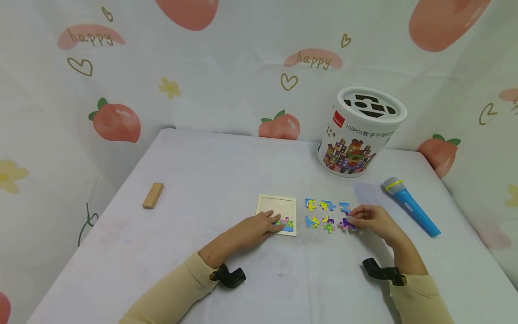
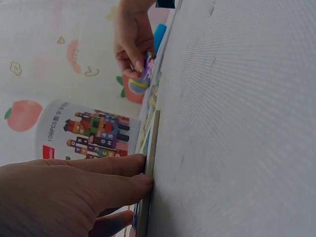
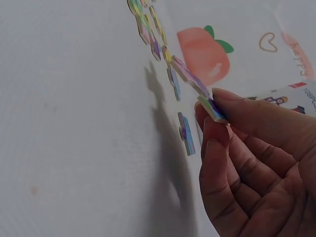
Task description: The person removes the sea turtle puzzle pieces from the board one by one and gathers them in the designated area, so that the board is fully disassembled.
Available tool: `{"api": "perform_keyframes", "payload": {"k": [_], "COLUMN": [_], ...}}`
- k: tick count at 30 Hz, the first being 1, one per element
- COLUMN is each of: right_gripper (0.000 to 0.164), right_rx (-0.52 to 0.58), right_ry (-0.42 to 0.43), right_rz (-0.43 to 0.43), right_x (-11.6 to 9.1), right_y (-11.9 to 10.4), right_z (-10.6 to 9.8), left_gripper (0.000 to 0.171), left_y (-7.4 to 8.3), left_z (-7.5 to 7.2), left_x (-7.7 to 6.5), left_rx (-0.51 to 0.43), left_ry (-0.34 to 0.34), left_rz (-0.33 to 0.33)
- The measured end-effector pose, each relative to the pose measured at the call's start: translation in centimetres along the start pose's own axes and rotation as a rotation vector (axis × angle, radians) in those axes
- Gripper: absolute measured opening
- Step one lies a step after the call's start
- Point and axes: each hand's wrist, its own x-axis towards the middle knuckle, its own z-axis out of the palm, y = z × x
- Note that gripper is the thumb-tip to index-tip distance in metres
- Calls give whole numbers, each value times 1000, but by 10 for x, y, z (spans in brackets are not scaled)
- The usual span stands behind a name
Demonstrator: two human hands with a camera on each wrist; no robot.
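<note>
My left hand point(image 1: 255, 229) rests on a wooden puzzle tray point(image 1: 277, 201), its fingers lying over the lower part, where a bit of coloured picture point(image 1: 288, 223) shows. In the left wrist view the fingertips touch the edge of the tray point(image 2: 153, 143). Between thumb and fingers, my right hand point(image 1: 374, 220) pinches a purple jigsaw piece point(image 1: 346, 223), which the right wrist view shows tilted and raised off the table point(image 3: 98, 123). Several loose jigsaw pieces point(image 1: 310, 204) in yellow, blue and purple lie in two rows between the tray and the right hand.
Behind the pieces stands a white bucket point(image 1: 356, 135) with a shape-sorter lid. A blue toy microphone point(image 1: 417, 211) lies beyond the right hand. At the far left is a wooden block point(image 1: 153, 195). A printed cloth point(image 1: 226, 67) hangs along the table's back edge.
</note>
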Motion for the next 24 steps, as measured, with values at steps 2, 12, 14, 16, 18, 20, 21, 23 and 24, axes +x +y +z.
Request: {"api": "perform_keyframes", "payload": {"k": [2,12,14,16,18,20,21,23,24], "right_gripper": [42,40,41,43,43,42,41,40,39], "right_rx": [16,45,41,36,35,36,38,37,32], "right_ry": [-4,3,7,20,23,22,24,27,28], "right_rz": [11,67,67,68,59,49,48,43,39], "right_x": [-1,0,0,0,0,0,0,0,0], "right_y": [1,7,7,7,7,7,7,7,6], "right_z": [-1,1,2,3,3,3,3,3,3], "left_gripper": [34,34,34,34,34,34,34,34,34], "left_y": [0,-1,-1,-1,-1,-2,-2,-2,-2], "left_z": [0,1,1,2,2,2,2,2,2], "left_x": [0,-1,-1,-1,-1,0,0,0,0], "left_rx": [-1,-12,-17,-13,-7,2,8,10,10], "left_ry": [-1,1,0,4,7,10,12,12,12], "left_rz": [2,3,5,7,12,17,19,20,20]}}
